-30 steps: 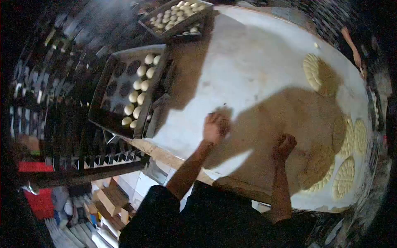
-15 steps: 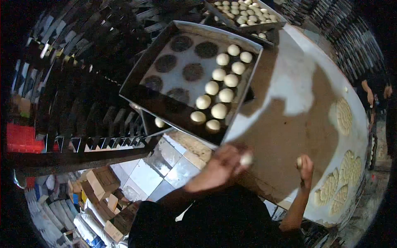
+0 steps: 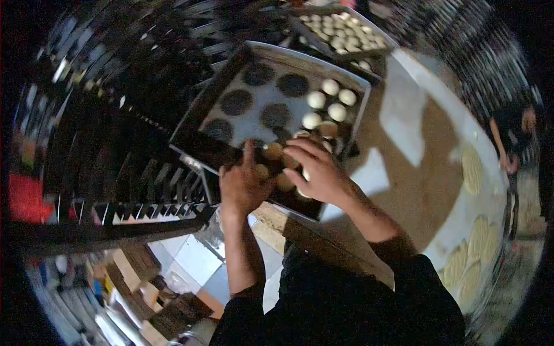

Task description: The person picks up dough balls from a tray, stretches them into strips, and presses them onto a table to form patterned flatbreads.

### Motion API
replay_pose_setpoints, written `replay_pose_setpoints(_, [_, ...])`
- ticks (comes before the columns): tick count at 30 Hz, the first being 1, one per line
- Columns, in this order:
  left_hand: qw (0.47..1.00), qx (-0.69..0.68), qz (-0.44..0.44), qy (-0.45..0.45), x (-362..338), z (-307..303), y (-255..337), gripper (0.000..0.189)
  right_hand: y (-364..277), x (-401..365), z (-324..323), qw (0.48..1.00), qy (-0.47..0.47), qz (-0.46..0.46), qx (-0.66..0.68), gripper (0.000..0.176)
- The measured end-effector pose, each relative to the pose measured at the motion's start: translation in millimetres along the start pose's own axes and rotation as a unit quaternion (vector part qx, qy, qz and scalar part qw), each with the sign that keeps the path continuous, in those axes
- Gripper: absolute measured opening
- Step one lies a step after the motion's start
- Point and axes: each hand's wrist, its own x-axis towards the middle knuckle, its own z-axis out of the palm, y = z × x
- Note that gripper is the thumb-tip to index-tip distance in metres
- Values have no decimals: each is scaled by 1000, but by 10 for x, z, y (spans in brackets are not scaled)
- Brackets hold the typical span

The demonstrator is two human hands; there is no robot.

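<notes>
Both my hands are over the near part of a square metal tray (image 3: pixel 271 199) that holds pale round dough balls (image 3: pixel 330 87). My left hand (image 3: pixel 245 187) is at the tray's near left edge, index finger stretched forward and thumb out to the side, beside a shaded dough ball (image 3: pixel 262 172). Coming in from the right, my right hand (image 3: pixel 323 173) has its fingers and thumb apart over the near dough balls. Some balls are hidden beneath it. Dark round marks (image 3: pixel 236 102) cover the left part of the tray floor.
A second tray (image 3: pixel 323 43) full of smaller dough balls stands at the back. Flat, patterned dough pieces (image 3: pixel 472 170) lie along the right side of the worktable (image 3: pixel 404 109). Another person's arm (image 3: pixel 499 141) shows at far right. Dark racks (image 3: pixel 144 179) and cardboard boxes (image 3: pixel 135 268) are on the left.
My hands have moved left and forward from the table's near side to the tray. The dough balls I held in them earlier no longer show there. The view has shifted slightly.
</notes>
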Motion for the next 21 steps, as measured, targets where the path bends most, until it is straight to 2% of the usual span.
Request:
replay_pose_setpoints(1, [999, -3, 46, 25, -48, 26, 12, 95, -2, -212, -226, 998, 49, 35, 26, 27])
replay_pose_setpoints(3, [990, -34, 62, 125, -151, 35, 214, 91, 82, -817, -683, 983, 176, 54, -20, 20])
replay_pose_setpoints(4, [987, -11, 33, 158, -208, -63, 532, 83, 201, -1238, -871, 970, 212, 105, -48, 16])
replay_pose_setpoints(5, [977, -20, 58, 205, -271, -36, 862, 74, 337, -1707, -943, 953, 247, 157, -80, 12])
replay_pose_setpoints(6, [953, -165, 129, 220, -314, 148, 1256, 67, 476, -2148, -929, 923, 275, 257, -80, 8])
replay_pose_setpoints(7, [905, -312, 193, 215, -388, 371, 1718, 61, 600, -2638, -1002, 922, 229, 292, -110, 10])
replay_pose_setpoints(8, [870, -406, 248, 126, -477, 594, 2258, 54, 649, -3071, -1030, 909, 210, 330, -143, 12])
replay_pose_setpoints(9, [842, -437, 316, -6, -503, 934, 2717, 51, 653, -3470, -1081, 893, 191, 370, -172, 14])
replay_pose_setpoints(10, [815, -456, 323, -155, -558, 1469, 3162, 51, 625, -3922, -1176, 869, 215, 394, -207, 15])
replay_pose_setpoints(11, [829, -366, 331, -265, -705, 1744, 3651, 53, 529, -4316, -1269, 846, 235, 416, -234, 15])
replay_pose_setpoints(12, [814, -280, 380, -339, -803, 2254, 4009, 56, 510, -4685, -1351, 826, 253, 432, -260, 16])
replay_pose_setpoints(14, [758, -218, 422, -446, -1213, 3178, 4693, 54, 436, -5692, -1543, 740, 334, 517, -271, 21])
replay_pose_setpoints(15, [750, -183, 439, -459, -1435, 3608, 5075, 59, 368, -6153, -1592, 695, 376, 552, -268, 24])
replay_pose_setpoints(16, [745, -147, 451, -470, -1754, 3899, 5436, 65, 255, -6599, -1643, 626, 421, 612, -237, 23])
replay_pose_setpoints(17, [775, -198, 440, -409, -2230, 3969, 5702, 67, 151, -6910, -1661, 555, 458, 665, -200, 23])
replay_pose_setpoints(19, [796, -229, 504, -246, -2918, 4195, 6042, 71, 76, -7043, -1786, 500, 548, 634, -219, 24])
replay_pose_setpoints(20, [779, -200, 577, -142, -3134, 4442, 6079, 72, 38, -7074, -1793, 490, 562, 623, -235, 25])
replay_pose_setpoints(21, [794, -193, 537, -211, -3221, 4425, 6164, 71, 0, -7107, -1793, 479, 576, 613, -252, 26])
